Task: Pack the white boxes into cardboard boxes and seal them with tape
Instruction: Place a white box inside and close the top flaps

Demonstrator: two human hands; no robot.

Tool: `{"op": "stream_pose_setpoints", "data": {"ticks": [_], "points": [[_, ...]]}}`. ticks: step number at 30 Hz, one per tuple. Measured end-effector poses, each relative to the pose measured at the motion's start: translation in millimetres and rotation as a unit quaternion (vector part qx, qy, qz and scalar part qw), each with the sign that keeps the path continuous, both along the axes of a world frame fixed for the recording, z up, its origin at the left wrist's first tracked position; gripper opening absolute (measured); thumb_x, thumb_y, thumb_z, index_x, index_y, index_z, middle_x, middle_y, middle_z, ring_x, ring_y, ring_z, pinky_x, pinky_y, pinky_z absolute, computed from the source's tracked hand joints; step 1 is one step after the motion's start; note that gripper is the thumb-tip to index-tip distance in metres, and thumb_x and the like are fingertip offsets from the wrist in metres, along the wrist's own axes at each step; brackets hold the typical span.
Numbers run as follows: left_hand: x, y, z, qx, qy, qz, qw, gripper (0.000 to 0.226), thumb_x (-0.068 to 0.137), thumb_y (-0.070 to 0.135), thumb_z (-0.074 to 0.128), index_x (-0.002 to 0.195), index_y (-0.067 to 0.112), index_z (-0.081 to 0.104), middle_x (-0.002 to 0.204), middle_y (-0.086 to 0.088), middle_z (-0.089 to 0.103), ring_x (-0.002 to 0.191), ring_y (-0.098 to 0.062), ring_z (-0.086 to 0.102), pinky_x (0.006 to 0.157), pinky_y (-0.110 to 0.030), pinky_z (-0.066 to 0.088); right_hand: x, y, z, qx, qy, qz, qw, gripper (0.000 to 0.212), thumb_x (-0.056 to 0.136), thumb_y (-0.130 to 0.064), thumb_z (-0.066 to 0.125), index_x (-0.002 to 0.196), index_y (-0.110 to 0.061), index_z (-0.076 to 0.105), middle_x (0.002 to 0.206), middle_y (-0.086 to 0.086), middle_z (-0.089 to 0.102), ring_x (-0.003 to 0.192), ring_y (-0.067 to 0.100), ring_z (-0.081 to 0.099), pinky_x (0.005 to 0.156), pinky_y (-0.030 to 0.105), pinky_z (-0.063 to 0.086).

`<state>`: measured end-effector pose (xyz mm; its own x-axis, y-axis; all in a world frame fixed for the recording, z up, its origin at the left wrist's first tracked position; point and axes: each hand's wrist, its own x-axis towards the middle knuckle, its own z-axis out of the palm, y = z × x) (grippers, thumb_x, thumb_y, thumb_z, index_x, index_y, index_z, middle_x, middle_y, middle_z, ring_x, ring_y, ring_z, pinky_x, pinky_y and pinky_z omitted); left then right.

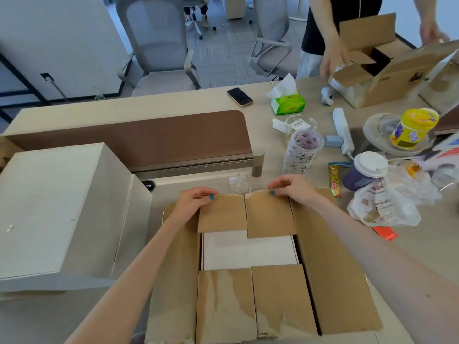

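Observation:
A brown cardboard box (pixel 330 264) sits on the desk right in front of me. A white box (pixel 248 249) shows through the gap between its flaps. Two far flaps (pixel 246 214) and two near flaps (pixel 250 301) are folded partway over it. My left hand (pixel 196 201) rests on the far left flap's edge, fingers curled over it. My right hand (pixel 290 188) pinches the far right flap's edge. A stack of clear tape rolls (pixel 301 152) stands beyond the box to the right.
A pale cabinet (pixel 57 209) stands at my left. A brown desk divider (pixel 139 137) runs behind the box. To the right lie a lidded cup (pixel 365 170), plastic bag (pixel 382 207), tissue pack (pixel 288 101) and phone (pixel 239 96). Another person handles an open cardboard box (pixel 387 68) far right.

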<state>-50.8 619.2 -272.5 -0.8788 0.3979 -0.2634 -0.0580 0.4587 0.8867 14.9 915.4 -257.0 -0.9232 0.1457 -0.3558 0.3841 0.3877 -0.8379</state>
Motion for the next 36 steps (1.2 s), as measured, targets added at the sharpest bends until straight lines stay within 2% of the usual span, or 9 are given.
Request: {"op": "stream_pose_setpoints", "data": {"ticks": [3, 6, 10, 16, 21, 25, 29, 33, 36], "points": [[0.8, -1.1, -8.9, -0.052, 0.039, -0.026, 0.998, 0.027, 0.090, 0.003, 0.062, 0.110, 0.021, 0.068, 0.110, 0.008, 0.065, 0.103, 0.001, 0.054, 0.080, -0.002, 0.039, 0.1, 2.5, -14.5, 0.073, -0.010, 0.049, 0.996, 0.033, 0.079, -0.004, 0.074, 0.110, -0.014, 0.067, 0.109, 0.002, 0.066, 0.106, 0.016, 0.060, 0.096, 0.027, 0.045], [-0.7, -6.5, -14.4, -0.111, 0.083, -0.022, 0.990, 0.026, 0.089, 0.019, 0.066, 0.114, 0.027, 0.064, 0.113, 0.012, 0.064, 0.107, -0.005, 0.054, 0.095, -0.020, 0.041, -1.4, 5.8, -18.9, 0.135, -0.018, 0.054, 0.989, 0.037, 0.079, -0.023, 0.077, 0.113, -0.018, 0.064, 0.107, -0.005, 0.061, 0.109, 0.017, 0.058, 0.097, 0.034, 0.046], [-4.9, -22.4, -13.5, -0.289, 0.187, -0.062, 0.937, 0.023, 0.095, 0.045, 0.050, 0.107, 0.028, 0.061, 0.108, 0.011, 0.060, 0.098, -0.011, 0.055, 0.104, -0.039, 0.031, -0.4, 11.2, -5.1, 0.323, -0.054, 0.116, 0.938, 0.034, 0.086, -0.049, 0.063, 0.104, -0.020, 0.059, 0.096, -0.004, 0.056, 0.094, 0.018, 0.054, 0.078, 0.033, 0.045], [-9.9, -24.8, 13.5, -0.417, 0.258, -0.104, 0.865, 0.027, 0.098, 0.038, 0.042, 0.097, 0.021, 0.063, 0.102, 0.001, 0.066, 0.090, -0.019, 0.060, 0.097, -0.037, 0.038, 2.3, 6.9, 19.9, 0.490, -0.053, 0.151, 0.857, 0.021, 0.094, -0.023, 0.048, 0.081, -0.014, 0.060, 0.087, 0.007, 0.063, 0.079, 0.027, 0.058, 0.065, 0.030, 0.043], [-9.4, -7.3, 49.7, -0.519, 0.308, -0.128, 0.787, 0.021, 0.092, 0.022, 0.047, 0.101, 0.023, 0.066, 0.104, 0.002, 0.067, 0.096, -0.021, 0.062, 0.070, -0.028, 0.037, -7.5, -12.1, 45.7, 0.584, -0.076, 0.205, 0.782, 0.018, 0.090, -0.010, 0.048, 0.100, -0.013, 0.062, 0.097, 0.006, 0.063, 0.089, 0.026, 0.061, 0.071, 0.029, 0.041], [-11.1, 9.3, 71.3, -0.593, 0.302, -0.147, 0.731, 0.018, 0.088, 0.016, 0.050, 0.099, 0.021, 0.063, 0.097, 0.002, 0.066, 0.090, -0.020, 0.062, 0.075, -0.030, 0.037, -18.3, -34.7, 65.6, 0.633, -0.091, 0.233, 0.733, 0.025, 0.089, -0.005, 0.052, 0.110, -0.013, 0.063, 0.109, 0.002, 0.065, 0.103, 0.022, 0.063, 0.073, 0.027, 0.040], [-7.8, 29.5, 91.1, -0.592, 0.302, -0.133, 0.735, 0.020, 0.089, 0.014, 0.051, 0.106, 0.018, 0.061, 0.099, -0.002, 0.060, 0.092, -0.023, 0.062, 0.069, -0.029, 0.038, -29.8, -61.3, 84.2, 0.637, -0.045, 0.230, 0.735, 0.027, 0.086, -0.002, 0.056, 0.108, -0.015, 0.064, 0.108, 0.001, 0.064, 0.103, 0.023, 0.063, 0.074, 0.027, 0.043], [4.0, 42.0, 94.4, -0.481, 0.295, -0.080, 0.822, 0.025, 0.092, 0.016, 0.044, 0.113, 0.015, 0.059, 0.108, -0.007, 0.064, 0.096, -0.030, 0.063, 0.072, -0.033, 0.042, -29.2, -81.8, 88.3, 0.579, -0.009, 0.218, 0.786, 0.034, 0.076, 0.007, 0.050, 0.089, -0.021, 0.063, 0.089, 0.007, 0.059, 0.089, 0.031, 0.058, 0.068, 0.026, 0.038], [16.4, 48.3, 80.6, -0.373, 0.325, -0.060, 0.867, 0.031, 0.101, 0.029, 0.037, 0.123, 0.014, 0.052, 0.117, -0.006, 0.060, 0.093, -0.029, 0.063, 0.071, -0.035, 0.045, -17.6, -85.4, 76.3, 0.537, 0.029, 0.183, 0.823, 0.016, 0.092, -0.012, 0.051, 0.106, -0.008, 0.059, 0.106, 0.011, 0.061, 0.102, 0.032, 0.061, 0.069, 0.030, 0.037]]}}
